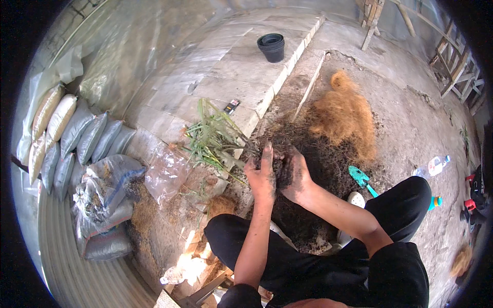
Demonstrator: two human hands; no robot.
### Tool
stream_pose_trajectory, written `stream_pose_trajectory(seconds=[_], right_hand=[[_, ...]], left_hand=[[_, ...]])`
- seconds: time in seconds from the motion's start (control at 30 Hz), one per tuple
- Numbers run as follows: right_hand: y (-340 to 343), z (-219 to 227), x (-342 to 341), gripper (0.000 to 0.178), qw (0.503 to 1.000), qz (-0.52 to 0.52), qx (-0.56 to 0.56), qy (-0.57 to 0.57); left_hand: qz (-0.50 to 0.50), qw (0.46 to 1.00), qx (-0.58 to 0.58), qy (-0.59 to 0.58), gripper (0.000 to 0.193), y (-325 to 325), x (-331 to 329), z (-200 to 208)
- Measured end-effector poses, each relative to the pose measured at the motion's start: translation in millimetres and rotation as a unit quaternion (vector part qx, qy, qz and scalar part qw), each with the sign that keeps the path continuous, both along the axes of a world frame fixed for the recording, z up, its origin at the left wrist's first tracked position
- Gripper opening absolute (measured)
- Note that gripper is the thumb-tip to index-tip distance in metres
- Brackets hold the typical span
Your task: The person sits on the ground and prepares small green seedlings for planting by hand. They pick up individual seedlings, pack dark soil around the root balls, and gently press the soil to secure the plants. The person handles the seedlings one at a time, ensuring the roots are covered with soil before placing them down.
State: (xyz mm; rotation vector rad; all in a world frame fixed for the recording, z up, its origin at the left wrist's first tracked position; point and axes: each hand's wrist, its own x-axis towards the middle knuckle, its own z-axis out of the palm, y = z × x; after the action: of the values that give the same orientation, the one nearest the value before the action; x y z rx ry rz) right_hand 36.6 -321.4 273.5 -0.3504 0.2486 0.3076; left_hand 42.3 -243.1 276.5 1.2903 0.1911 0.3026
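Between my left hand (263, 175) and my right hand (297, 177) is a dark clump of soil (278, 167) with roots. Both hands are dirty, their fingers curled round its two sides. A leafy green plant (210, 134) leans out to the left of the clump, its stems reaching my left fingertips. Whether those stems run into the clump is hidden by the fingers. Below and around my hands spreads a heap of loose dark soil (328, 177). A turquoise hand trowel (359, 176) lies at the heap's right edge.
Orange-brown coir fibre (346, 115) lies beyond the soil. Stacked black pots (271, 47) stand on the raised paving at the back. Filled bags (77, 131) and a clear plastic bag (167, 172) are on the left. A plastic bottle (432, 167) lies at the right.
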Motion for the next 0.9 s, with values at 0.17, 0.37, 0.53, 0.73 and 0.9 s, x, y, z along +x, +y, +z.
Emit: stream_pose_trajectory(seconds=[0.17, 0.37, 0.53, 0.73, 0.9], right_hand=[[-7.0, -5.1, -15.5, 0.045, 0.99, 0.015, -0.076, -0.117], [-12.8, 1.8, -21.8, 0.049, 0.983, 0.09, -0.125, -0.096], [-19.2, -9.0, -11.7, 0.047, 0.979, 0.086, -0.183, -0.011], [-33.1, 6.6, -1.6, 0.035, 0.974, 0.103, -0.195, -0.047], [-46.1, 3.6, 6.2, 0.043, 0.967, 0.178, -0.144, -0.11]], left_hand=[[-0.008, 0.994, -0.109, -0.031, 0.03, 13.1, 8.9, -2.4], [-0.001, 0.961, -0.273, -0.042, 0.044, 12.1, 6.5, -9.6], [0.002, 0.983, -0.18, 0.016, 0.048, 9.6, 19.2, -34.9], [-0.078, 0.997, 0.026, -0.013, 0.063, 31.2, 31.8, -62.9], [-0.033, 0.991, 0.121, 0.037, 0.085, 29.5, 15.6, -8.1]])
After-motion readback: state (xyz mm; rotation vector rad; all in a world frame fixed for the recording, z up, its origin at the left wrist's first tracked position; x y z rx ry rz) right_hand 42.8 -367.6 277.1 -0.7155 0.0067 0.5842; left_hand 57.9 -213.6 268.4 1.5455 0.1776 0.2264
